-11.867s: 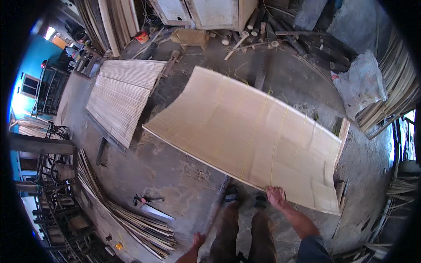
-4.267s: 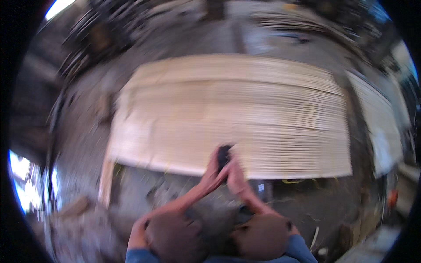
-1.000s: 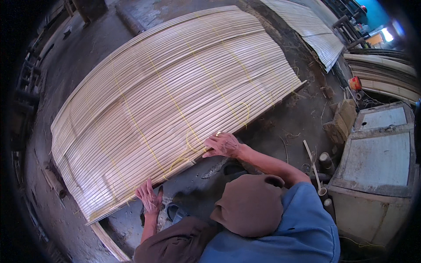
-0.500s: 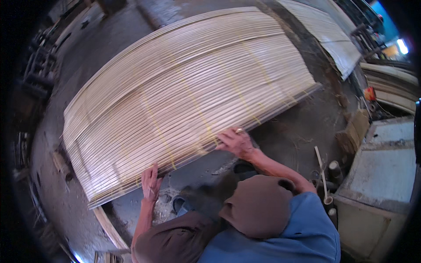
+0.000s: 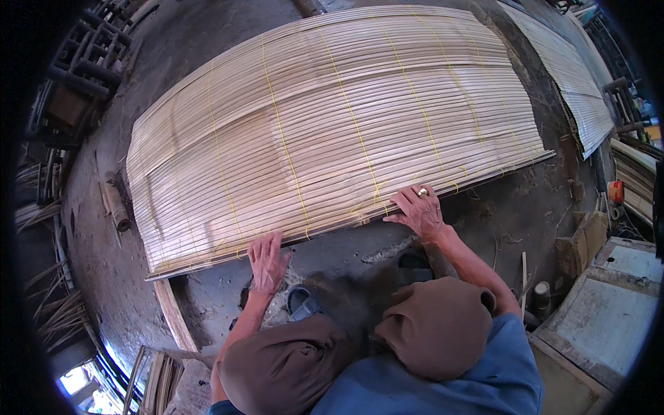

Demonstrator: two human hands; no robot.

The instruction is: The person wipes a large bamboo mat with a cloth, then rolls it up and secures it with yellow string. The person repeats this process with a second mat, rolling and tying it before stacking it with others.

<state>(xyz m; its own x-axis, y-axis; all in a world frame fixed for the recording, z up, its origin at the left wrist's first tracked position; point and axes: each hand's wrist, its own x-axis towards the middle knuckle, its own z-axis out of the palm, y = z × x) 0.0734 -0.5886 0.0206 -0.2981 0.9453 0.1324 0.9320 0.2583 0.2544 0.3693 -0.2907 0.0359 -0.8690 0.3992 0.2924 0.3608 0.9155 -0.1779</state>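
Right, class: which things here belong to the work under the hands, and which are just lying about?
In the work: slatted mat with yellow binding strings; left hand and right hand flat on its near edge.

Lying about: second mat, short pole, blue sandal.

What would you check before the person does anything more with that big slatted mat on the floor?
1. Left hand on the near edge of the slat mat: ok, palm lies flat on it.
2. Right hand on the same edge: ok, fingers spread on the slats.
3. Yellow binding strings across the slats: ok where seen, lines run unbroken to the near edge.
4. Mat lying flat: not ok, it bows up in the middle.
5. Feet free of the mat: ok, the sandals sit on bare concrete short of the edge.
6. Knots at the near edge: cannot tell, too small.
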